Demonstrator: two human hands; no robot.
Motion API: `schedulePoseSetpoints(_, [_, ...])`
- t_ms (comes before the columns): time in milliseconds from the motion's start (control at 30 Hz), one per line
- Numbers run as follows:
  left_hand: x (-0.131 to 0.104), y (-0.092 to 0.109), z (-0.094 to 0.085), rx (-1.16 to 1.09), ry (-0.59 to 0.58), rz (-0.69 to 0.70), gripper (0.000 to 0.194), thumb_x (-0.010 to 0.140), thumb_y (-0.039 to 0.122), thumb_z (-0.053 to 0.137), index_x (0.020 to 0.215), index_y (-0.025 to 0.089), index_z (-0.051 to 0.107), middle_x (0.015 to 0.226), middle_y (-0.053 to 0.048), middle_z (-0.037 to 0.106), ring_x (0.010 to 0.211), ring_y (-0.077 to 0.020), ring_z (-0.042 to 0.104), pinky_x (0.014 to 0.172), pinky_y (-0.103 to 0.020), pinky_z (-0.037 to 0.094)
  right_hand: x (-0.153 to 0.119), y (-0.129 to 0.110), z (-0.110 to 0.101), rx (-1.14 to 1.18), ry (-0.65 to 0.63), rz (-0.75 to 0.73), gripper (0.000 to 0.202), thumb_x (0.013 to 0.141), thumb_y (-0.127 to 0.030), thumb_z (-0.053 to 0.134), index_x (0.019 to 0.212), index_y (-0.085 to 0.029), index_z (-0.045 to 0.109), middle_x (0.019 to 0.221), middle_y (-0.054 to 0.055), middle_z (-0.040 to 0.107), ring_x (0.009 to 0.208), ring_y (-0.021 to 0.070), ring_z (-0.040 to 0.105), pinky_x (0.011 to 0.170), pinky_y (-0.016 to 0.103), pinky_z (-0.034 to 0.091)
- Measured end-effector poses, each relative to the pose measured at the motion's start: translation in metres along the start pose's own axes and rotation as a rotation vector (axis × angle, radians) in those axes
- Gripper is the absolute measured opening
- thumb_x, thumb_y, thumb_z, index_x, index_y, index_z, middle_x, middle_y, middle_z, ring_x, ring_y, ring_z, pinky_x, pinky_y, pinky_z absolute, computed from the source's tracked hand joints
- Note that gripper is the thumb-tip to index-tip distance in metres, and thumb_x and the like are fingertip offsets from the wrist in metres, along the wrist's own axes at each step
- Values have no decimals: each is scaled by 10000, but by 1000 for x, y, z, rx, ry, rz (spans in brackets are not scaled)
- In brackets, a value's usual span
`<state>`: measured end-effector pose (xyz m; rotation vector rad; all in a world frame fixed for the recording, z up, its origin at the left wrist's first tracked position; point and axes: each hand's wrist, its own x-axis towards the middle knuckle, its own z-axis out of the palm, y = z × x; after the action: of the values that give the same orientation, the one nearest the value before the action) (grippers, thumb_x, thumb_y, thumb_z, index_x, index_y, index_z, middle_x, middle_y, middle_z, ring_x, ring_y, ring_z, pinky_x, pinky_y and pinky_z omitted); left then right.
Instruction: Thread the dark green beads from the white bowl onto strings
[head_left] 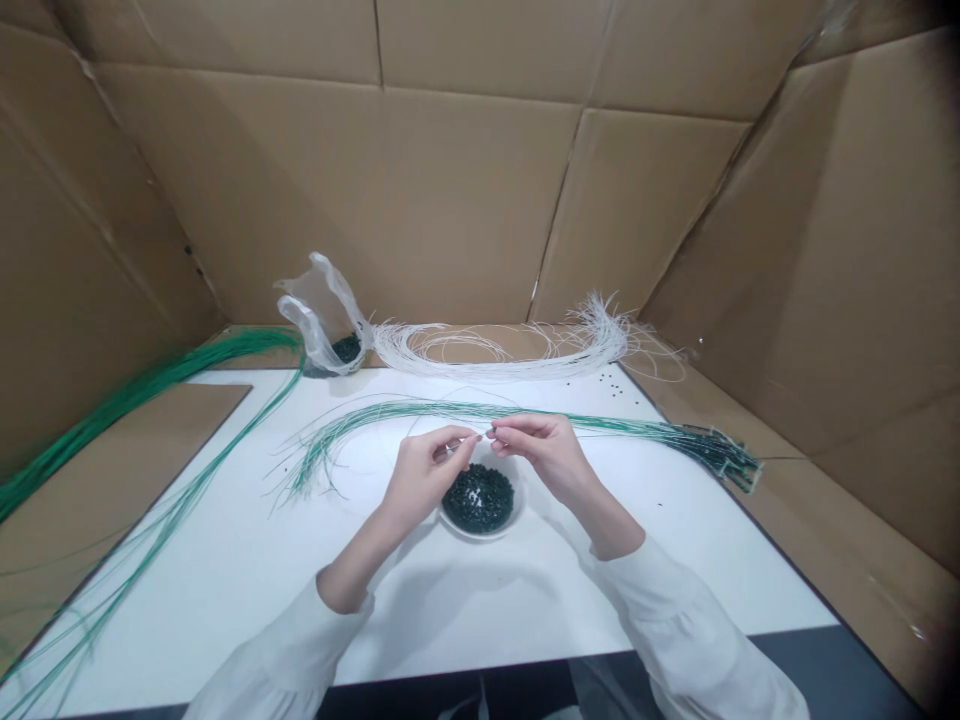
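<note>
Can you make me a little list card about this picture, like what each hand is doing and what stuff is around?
left hand: fingertips pinched; anything held is too small to tell
right hand: pinching something small and dark
below hands: white bowl of dark beads
behind hands: green strands, then white strands
far left: clear bag with dark bits inside
surface: white table
walls: brown cardboard
</note>
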<state>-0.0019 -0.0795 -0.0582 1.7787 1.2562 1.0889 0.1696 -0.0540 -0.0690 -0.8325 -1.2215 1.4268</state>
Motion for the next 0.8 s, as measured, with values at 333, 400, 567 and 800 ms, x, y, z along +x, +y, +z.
schedulePoseSetpoints(333, [1,0,1,60,16,25,225,797,307,495,800,158,663,681,-6,665,526,-90,552,520,-173,398,-1,-5,2,-110,32,-31,154,622,-255,724,747,-166,709,693,48,683,613,144,627,589,249,520])
schedulePoseSetpoints(400, [1,0,1,78,17,44,219,800,294,490,797,162,664,687,-3,668,540,-91,552,529,-174,397,-1,-6,3,-175,49,-56,155,622,-261,719,738,-159,708,689,48,681,603,149,625,584,257,520])
schedulePoseSetpoints(567, [1,-2,1,107,20,97,204,805,266,485,801,170,665,768,4,680,614,-90,565,560,-169,393,-3,-6,3,-316,43,-121,169,644,-270,697,769,-155,693,737,53,680,619,165,630,590,273,520])
schedulePoseSetpoints(800, [1,-2,2,141,33,131,200,804,261,486,802,179,669,774,9,685,619,-89,560,559,-171,397,-4,-3,1,-299,-1,-176,254,681,-259,683,913,-170,630,764,41,676,672,156,636,625,258,513])
